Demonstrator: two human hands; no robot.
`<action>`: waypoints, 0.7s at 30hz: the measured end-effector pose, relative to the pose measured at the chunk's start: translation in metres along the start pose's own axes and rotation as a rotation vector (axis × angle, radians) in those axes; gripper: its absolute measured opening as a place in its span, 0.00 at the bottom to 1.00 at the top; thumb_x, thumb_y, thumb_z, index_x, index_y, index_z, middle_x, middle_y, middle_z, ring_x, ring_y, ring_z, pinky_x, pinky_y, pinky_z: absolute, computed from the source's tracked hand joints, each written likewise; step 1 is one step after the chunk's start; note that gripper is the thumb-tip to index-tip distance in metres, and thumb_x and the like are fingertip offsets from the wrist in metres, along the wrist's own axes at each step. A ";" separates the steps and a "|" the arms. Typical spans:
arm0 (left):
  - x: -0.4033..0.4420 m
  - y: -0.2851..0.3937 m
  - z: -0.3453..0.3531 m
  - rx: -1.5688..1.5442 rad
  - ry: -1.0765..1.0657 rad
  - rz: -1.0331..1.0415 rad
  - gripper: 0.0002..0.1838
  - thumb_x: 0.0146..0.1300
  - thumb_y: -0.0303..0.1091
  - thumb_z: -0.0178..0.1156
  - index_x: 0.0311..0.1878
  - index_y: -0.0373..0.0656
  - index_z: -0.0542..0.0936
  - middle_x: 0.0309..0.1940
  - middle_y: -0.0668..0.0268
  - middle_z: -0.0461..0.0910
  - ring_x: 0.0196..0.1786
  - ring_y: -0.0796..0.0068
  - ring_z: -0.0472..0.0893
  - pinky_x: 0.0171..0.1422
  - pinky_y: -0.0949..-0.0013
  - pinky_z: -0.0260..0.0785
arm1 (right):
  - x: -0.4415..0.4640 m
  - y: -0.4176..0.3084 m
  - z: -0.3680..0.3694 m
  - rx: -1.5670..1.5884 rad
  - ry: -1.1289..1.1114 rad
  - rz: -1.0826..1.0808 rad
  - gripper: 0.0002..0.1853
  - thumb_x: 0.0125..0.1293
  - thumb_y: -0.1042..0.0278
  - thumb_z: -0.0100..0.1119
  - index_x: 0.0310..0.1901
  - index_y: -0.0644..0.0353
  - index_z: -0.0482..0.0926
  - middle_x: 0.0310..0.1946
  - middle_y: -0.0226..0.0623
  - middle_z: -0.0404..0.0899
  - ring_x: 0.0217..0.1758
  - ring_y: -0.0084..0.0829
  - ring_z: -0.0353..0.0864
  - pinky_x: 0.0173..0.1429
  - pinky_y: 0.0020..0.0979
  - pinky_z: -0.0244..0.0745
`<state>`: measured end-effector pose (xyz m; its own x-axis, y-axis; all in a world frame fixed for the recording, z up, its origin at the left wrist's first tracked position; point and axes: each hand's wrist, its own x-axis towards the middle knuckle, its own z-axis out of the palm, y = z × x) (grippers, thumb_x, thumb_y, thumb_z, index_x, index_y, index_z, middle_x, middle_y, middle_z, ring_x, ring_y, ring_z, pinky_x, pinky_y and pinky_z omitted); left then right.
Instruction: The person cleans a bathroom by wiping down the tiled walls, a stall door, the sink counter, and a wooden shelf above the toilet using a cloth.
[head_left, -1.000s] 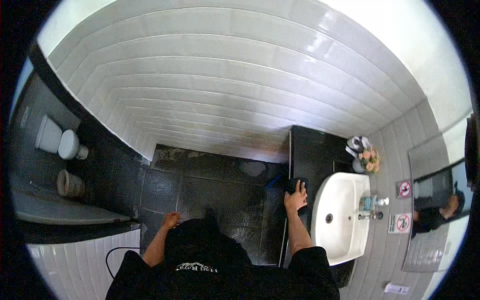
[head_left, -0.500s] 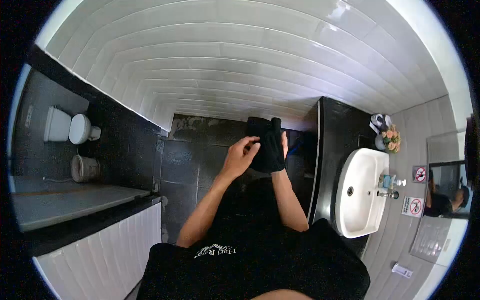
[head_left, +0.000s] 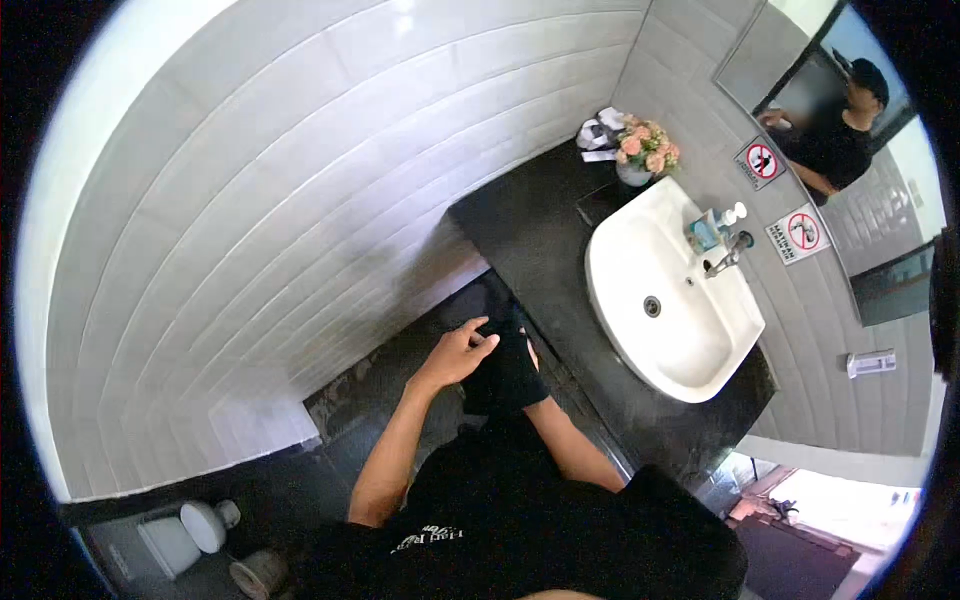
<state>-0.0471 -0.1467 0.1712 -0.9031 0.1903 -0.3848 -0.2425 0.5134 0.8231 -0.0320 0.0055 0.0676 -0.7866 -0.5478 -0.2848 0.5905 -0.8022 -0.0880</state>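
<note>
A black cloth (head_left: pixel 497 375) hangs over my right hand (head_left: pixel 531 350) in front of my body and hides most of that hand. Only a little of the right fingers shows at the cloth's right edge, and the hand supports the cloth from beneath. My left hand (head_left: pixel 460 356) is at the cloth's left side, its thumb and forefinger apart. Whether the left fingertips touch the cloth is hard to make out against the dark background.
To the right, a white sink (head_left: pixel 650 300) sits on a black counter (head_left: pixel 530 230), with a soap bottle (head_left: pixel 706 232) and tap (head_left: pixel 730 254). A flower vase (head_left: pixel 634 173) stands behind. A mirror (head_left: pixel 880 215) hangs right; a toilet (head_left: pixel 205 527) and bucket (head_left: pixel 260 574) are lower left.
My view has turned right, so the sink and counter are now nearer the middle and the toilet is lower left. The cloth stays on my right hand; my left hand has drawn slightly away from it.
</note>
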 end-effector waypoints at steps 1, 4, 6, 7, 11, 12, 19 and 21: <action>0.034 0.005 0.000 0.028 -0.005 0.057 0.32 0.66 0.53 0.57 0.63 0.37 0.71 0.42 0.57 0.84 0.43 0.63 0.83 0.52 0.63 0.73 | 0.000 -0.016 0.001 -0.175 0.051 -0.118 0.30 0.74 0.42 0.38 0.62 0.59 0.70 0.56 0.40 0.76 0.56 0.39 0.76 0.63 0.37 0.71; 0.149 0.020 0.017 0.007 -0.025 0.172 0.28 0.66 0.48 0.59 0.61 0.35 0.72 0.39 0.55 0.84 0.42 0.63 0.83 0.49 0.64 0.73 | -0.011 -0.061 -0.014 0.060 -0.137 -0.069 0.30 0.75 0.44 0.38 0.64 0.62 0.68 0.59 0.40 0.74 0.59 0.38 0.73 0.66 0.37 0.67; 0.228 0.038 0.031 0.074 -0.116 0.143 0.27 0.66 0.45 0.60 0.63 0.38 0.70 0.45 0.59 0.82 0.45 0.68 0.81 0.51 0.65 0.74 | -0.025 -0.086 0.000 -0.142 0.392 -0.095 0.31 0.74 0.43 0.40 0.65 0.62 0.68 0.61 0.40 0.73 0.61 0.38 0.71 0.69 0.38 0.64; 0.270 0.043 0.045 0.106 -0.107 0.157 0.27 0.66 0.43 0.60 0.63 0.38 0.70 0.46 0.57 0.81 0.47 0.66 0.81 0.53 0.64 0.73 | -0.027 -0.089 -0.048 0.268 -0.047 0.010 0.31 0.73 0.43 0.42 0.65 0.61 0.68 0.62 0.39 0.71 0.63 0.38 0.69 0.70 0.37 0.62; 0.411 0.053 0.096 0.196 0.059 0.223 0.28 0.62 0.39 0.62 0.63 0.38 0.69 0.52 0.54 0.79 0.55 0.59 0.79 0.60 0.60 0.70 | -0.057 -0.130 -0.013 -0.139 0.589 -0.088 0.29 0.73 0.42 0.45 0.61 0.58 0.73 0.53 0.34 0.79 0.51 0.31 0.76 0.58 0.32 0.73; 0.439 0.054 0.105 0.235 0.090 0.209 0.27 0.62 0.38 0.63 0.62 0.37 0.70 0.54 0.53 0.77 0.57 0.57 0.77 0.62 0.59 0.69 | -0.062 -0.136 -0.004 -0.133 0.600 -0.083 0.28 0.72 0.42 0.45 0.61 0.57 0.74 0.52 0.33 0.79 0.51 0.30 0.76 0.57 0.32 0.73; 0.450 0.094 0.151 0.398 0.140 0.089 0.25 0.58 0.41 0.66 0.57 0.43 0.76 0.57 0.54 0.72 0.63 0.54 0.70 0.67 0.54 0.63 | -0.065 -0.165 0.032 -0.105 0.641 -0.148 0.25 0.73 0.43 0.45 0.61 0.53 0.73 0.49 0.29 0.80 0.48 0.27 0.77 0.53 0.30 0.74; 0.457 0.084 0.156 0.440 0.206 0.134 0.23 0.58 0.42 0.66 0.55 0.44 0.77 0.56 0.55 0.73 0.62 0.55 0.72 0.67 0.53 0.63 | -0.057 -0.170 0.033 -0.146 0.635 -0.184 0.25 0.74 0.44 0.45 0.61 0.54 0.73 0.49 0.29 0.79 0.48 0.26 0.76 0.53 0.30 0.73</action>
<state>-0.4250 0.1145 -0.0008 -0.9781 0.1322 -0.1609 0.0124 0.8083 0.5887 -0.0933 0.1656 0.1307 -0.6444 -0.1239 -0.7546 0.5105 -0.8044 -0.3039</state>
